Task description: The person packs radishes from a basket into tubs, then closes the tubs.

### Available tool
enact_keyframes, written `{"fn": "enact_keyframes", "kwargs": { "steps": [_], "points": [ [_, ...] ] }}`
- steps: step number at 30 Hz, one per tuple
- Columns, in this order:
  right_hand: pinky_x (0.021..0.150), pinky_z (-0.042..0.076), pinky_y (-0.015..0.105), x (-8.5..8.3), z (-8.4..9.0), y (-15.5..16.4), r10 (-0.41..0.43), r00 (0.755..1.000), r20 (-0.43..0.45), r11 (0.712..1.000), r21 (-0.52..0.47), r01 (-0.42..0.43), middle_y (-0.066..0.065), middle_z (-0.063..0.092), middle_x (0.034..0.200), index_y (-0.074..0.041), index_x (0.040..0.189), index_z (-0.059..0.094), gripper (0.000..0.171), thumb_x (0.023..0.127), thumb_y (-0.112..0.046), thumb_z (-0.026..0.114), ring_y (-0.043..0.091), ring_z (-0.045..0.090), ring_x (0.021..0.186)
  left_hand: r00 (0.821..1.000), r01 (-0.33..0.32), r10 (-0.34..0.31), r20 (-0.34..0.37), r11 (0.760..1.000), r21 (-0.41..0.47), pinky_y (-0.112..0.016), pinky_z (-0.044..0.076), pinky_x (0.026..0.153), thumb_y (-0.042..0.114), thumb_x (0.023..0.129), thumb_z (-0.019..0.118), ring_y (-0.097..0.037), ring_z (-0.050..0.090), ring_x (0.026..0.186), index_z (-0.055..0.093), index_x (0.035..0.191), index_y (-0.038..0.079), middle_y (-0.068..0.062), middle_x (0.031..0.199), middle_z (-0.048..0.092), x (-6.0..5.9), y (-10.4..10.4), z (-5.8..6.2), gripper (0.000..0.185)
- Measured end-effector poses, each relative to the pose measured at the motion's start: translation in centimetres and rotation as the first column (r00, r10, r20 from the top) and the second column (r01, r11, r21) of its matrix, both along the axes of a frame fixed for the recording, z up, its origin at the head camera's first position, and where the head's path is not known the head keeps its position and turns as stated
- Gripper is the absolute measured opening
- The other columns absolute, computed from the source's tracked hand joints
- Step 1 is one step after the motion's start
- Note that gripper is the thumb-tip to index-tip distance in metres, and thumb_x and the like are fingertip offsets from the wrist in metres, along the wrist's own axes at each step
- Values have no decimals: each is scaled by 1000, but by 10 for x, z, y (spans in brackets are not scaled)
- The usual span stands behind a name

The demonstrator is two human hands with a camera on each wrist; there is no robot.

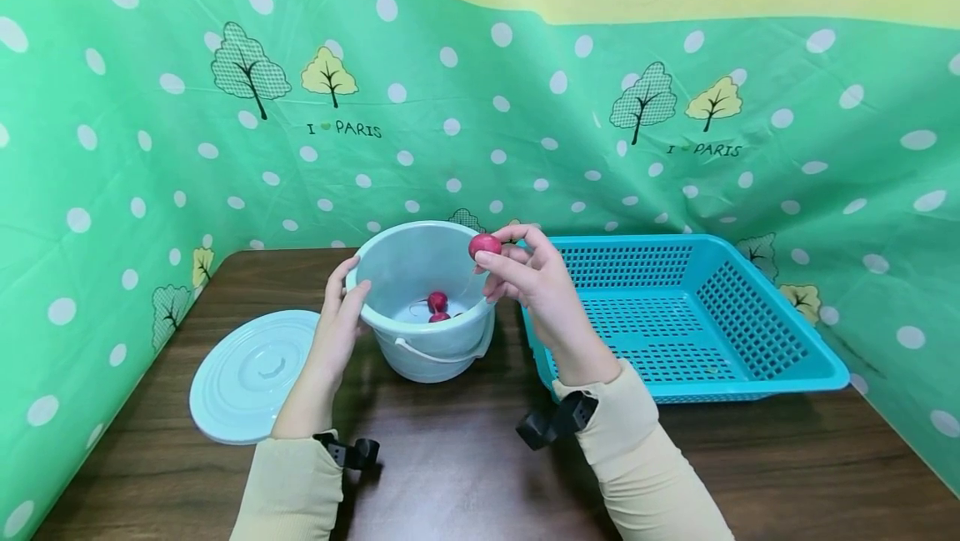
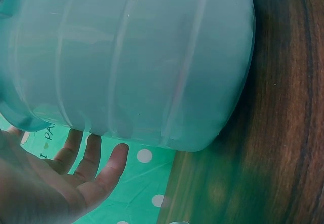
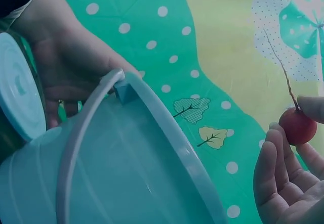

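My right hand [image 1: 536, 278] is pinching a radish [image 1: 484, 245] above the bucket [image 1: 397, 270] rim, apparently just inside it; my left hand [image 1: 337, 320], fingers relaxed, is steadying the bucket's wall.

red radish [image 1: 484, 245] held over a pale blue bucket [image 1: 420, 262]

the small round radish, a thin root trailing from it, sits pinched in the fingertips of the right hand [image 1: 536, 287] just above the bucket's right rim. the bucket stands upright and lidless on the table, handle down, the left hand [image 1: 339, 326] against its left side, two more radishes [image 1: 437, 307] on its bottom.
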State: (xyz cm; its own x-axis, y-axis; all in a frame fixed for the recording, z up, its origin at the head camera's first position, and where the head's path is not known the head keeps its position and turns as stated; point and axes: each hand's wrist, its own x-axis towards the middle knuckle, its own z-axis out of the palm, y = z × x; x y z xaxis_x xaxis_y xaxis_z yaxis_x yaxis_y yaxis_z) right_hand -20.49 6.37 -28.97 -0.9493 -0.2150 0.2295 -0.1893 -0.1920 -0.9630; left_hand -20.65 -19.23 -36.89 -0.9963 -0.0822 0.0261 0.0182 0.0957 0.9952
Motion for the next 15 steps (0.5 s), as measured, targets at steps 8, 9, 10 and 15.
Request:
{"fn": "enact_keyframes", "kwargs": {
  "steps": [8, 9, 10, 15],
  "points": [
    [69, 55, 30, -1, -5, -12, -67, 995, -67, 996, 61, 71, -4, 70, 82, -8, 112, 55, 24, 92, -8, 68, 18, 62, 63, 1000, -4, 4, -1, 1000, -1, -44, 42, 98, 42, 104, 40, -36, 49, 118, 23, 155, 35, -17, 144, 35, -2, 0, -1, 55],
    [69, 55, 30, -2, -6, -13, -70, 995, -73, 995, 72, 75, -4, 69, 83, -8, 113, 55, 25, 91, -8, 68, 19, 62, 63, 1000, -4, 4, 0, 1000, 1, -45, 42, 98, 42, 103, 40, -36, 49, 118, 23, 155, 35, -17, 144, 35, -1, 0, -1, 55],
    [70, 55, 30, -2, -6, -14, -70, 994, -78, 994, 80, 76, -3, 69, 83, -7, 113, 56, 26, 91, -7, 69, 19, 62, 64, 1000, -4, 4, 0, 1000, 1, -45, 42, 98, 42, 104, 40, -36, 49, 119, 22, 155, 35, -17, 145, 35, -1, 0, -1, 55],
    [69, 54, 30, -6, -6, -21, -59, 996, -70, 992, 111, 66, -2, 68, 84, -6, 114, 56, 28, 90, -8, 70, 17, 61, 64, 1000, -5, 5, -1, 1000, 3, -44, 43, 97, 42, 104, 39, -36, 48, 119, 22, 156, 34, -17, 145, 35, -1, 0, -1, 55]
  ]
}}
